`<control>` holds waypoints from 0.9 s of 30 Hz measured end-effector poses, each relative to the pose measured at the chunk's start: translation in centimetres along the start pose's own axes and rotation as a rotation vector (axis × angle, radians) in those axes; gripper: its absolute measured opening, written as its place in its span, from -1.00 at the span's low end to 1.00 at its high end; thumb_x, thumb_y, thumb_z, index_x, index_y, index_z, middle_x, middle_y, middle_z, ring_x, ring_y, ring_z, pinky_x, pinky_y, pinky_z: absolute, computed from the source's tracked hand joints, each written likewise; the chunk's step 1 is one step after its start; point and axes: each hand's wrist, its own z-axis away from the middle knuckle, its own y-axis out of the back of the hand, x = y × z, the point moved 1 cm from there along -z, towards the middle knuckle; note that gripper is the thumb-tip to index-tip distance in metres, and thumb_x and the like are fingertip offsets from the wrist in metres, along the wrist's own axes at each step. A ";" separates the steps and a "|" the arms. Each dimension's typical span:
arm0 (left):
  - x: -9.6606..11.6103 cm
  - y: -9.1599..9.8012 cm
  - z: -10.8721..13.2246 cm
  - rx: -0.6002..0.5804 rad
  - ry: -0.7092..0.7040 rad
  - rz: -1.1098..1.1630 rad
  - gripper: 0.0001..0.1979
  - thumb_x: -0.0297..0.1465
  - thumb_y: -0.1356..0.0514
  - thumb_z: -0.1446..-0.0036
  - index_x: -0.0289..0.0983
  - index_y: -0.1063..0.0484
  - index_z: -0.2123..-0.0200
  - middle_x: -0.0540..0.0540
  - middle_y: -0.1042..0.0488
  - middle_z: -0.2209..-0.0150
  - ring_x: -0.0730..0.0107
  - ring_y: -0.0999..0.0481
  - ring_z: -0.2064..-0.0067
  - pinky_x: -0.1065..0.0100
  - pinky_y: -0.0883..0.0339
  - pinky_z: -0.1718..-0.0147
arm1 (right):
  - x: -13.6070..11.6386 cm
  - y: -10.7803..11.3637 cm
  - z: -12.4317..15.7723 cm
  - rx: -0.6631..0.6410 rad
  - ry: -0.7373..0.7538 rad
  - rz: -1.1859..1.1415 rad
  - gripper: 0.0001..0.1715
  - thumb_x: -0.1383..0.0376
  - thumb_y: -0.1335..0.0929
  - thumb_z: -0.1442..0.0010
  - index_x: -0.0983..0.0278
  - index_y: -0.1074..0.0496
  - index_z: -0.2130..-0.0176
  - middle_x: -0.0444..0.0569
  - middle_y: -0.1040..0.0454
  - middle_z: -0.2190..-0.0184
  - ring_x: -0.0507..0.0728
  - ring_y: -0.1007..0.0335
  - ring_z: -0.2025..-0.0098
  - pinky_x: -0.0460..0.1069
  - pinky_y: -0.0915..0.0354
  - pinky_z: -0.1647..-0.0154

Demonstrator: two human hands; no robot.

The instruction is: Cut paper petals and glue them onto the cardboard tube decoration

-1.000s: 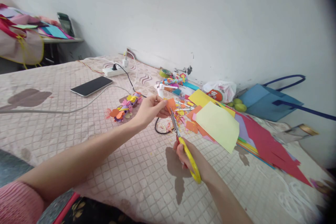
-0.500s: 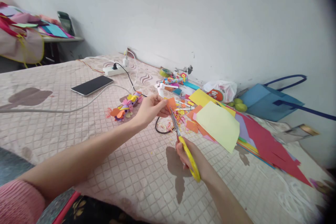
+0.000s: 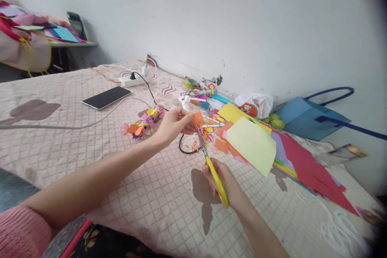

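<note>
Between the thumb and fingers of my left hand (image 3: pixel 177 124) is a small piece of orange paper (image 3: pixel 198 118). My right hand (image 3: pixel 222 177) is closed round the yellow handles of a pair of scissors (image 3: pixel 217 181). The blades point up and left, with their tips at the lower edge of the orange paper. Behind the blades lies a heap of small paper scraps (image 3: pixel 208 130). A tube decorated with paper flowers (image 3: pixel 145 123) rests on the tabletop left of my left hand.
A phone (image 3: pixel 106 98) and a power strip (image 3: pixel 133 80) with cables lie to the left. Coloured sheets (image 3: pixel 250 143) are stacked at the right, near a blue bag (image 3: pixel 311 117) and white cord (image 3: pixel 341 225). A white glue gun (image 3: pixel 186 102) stands beyond my left hand.
The scissor handles have drawn closer together in my right hand, and the blades have closed slightly at the orange paper. My left hand stays almost still.
</note>
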 end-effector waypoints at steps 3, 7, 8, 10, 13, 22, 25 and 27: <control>0.0 0.0 0.0 -0.008 0.000 0.001 -0.82 -0.35 -0.17 -0.06 -0.30 -0.20 0.43 -0.07 -0.51 0.51 0.42 -0.53 0.50 0.40 -0.45 0.49 | -0.3 0.2 0.2 -0.061 0.051 -0.029 -0.51 -0.13 -0.16 -0.07 0.24 -0.15 0.45 -0.26 -0.09 0.68 -0.08 -0.01 0.75 -0.15 -0.05 0.78; -0.1 0.0 0.0 -0.014 0.000 0.003 -0.82 -0.35 -0.17 -0.06 -0.31 -0.20 0.44 -0.07 -0.50 0.52 0.42 -0.53 0.51 0.38 -0.45 0.48 | -0.5 0.4 0.5 -0.107 0.154 -0.033 -0.38 -0.22 -0.05 -0.08 0.25 -0.17 0.38 -0.25 -0.08 0.64 -0.05 -0.03 0.70 -0.12 -0.13 0.70; -0.1 0.0 0.0 -0.016 -0.001 0.005 -0.82 -0.36 -0.17 -0.06 -0.31 -0.20 0.44 -0.06 -0.50 0.53 0.42 -0.53 0.51 0.38 -0.46 0.48 | -0.4 0.4 0.5 -0.108 0.156 -0.032 -0.37 -0.22 -0.04 -0.08 0.25 -0.17 0.37 -0.25 -0.08 0.64 -0.05 -0.03 0.69 -0.11 -0.13 0.70; -0.1 0.0 0.0 -0.013 -0.005 0.003 -0.82 -0.37 -0.17 -0.06 -0.31 -0.20 0.44 -0.06 -0.49 0.53 0.42 -0.52 0.52 0.38 -0.46 0.49 | -0.3 0.3 0.5 -0.116 0.143 -0.034 -0.38 -0.22 -0.04 -0.09 0.25 -0.17 0.35 -0.26 -0.07 0.65 -0.04 -0.01 0.69 -0.11 -0.13 0.70; 0.0 -0.1 0.1 -0.004 -0.014 -0.008 -0.82 -0.36 -0.17 -0.05 -0.31 -0.21 0.44 -0.05 -0.49 0.54 0.43 -0.52 0.53 0.40 -0.45 0.51 | -0.4 0.2 0.5 -0.119 0.118 -0.029 -0.38 -0.22 -0.05 -0.08 0.25 -0.17 0.35 -0.28 -0.04 0.66 -0.04 -0.02 0.70 -0.11 -0.11 0.70; 0.0 -0.1 0.1 0.000 -0.027 -0.024 -0.82 -0.35 -0.16 -0.06 -0.30 -0.21 0.44 -0.07 -0.50 0.53 0.43 -0.52 0.52 0.42 -0.44 0.51 | -1.1 0.3 0.6 -0.065 0.119 0.046 -0.44 -0.19 -0.09 -0.07 0.24 -0.13 0.44 -0.21 -0.15 0.63 -0.04 -0.10 0.68 -0.11 -0.13 0.68; -0.1 -0.1 0.0 -0.001 -0.031 -0.020 -0.82 -0.35 -0.16 -0.06 -0.31 -0.21 0.44 -0.08 -0.50 0.52 0.43 -0.53 0.51 0.42 -0.44 0.50 | -1.0 0.2 0.6 -0.073 0.083 0.023 -0.47 -0.17 -0.10 -0.07 0.23 -0.11 0.44 -0.25 -0.12 0.68 -0.05 -0.06 0.73 -0.12 -0.11 0.72; -0.1 -0.1 0.1 0.001 -0.026 -0.018 -0.82 -0.35 -0.16 -0.06 -0.31 -0.21 0.44 -0.07 -0.49 0.52 0.42 -0.53 0.50 0.41 -0.45 0.50 | -0.8 0.0 0.5 -0.070 0.052 0.005 -0.49 -0.15 -0.12 -0.08 0.23 -0.10 0.46 -0.26 -0.10 0.69 -0.06 -0.06 0.75 -0.13 -0.11 0.74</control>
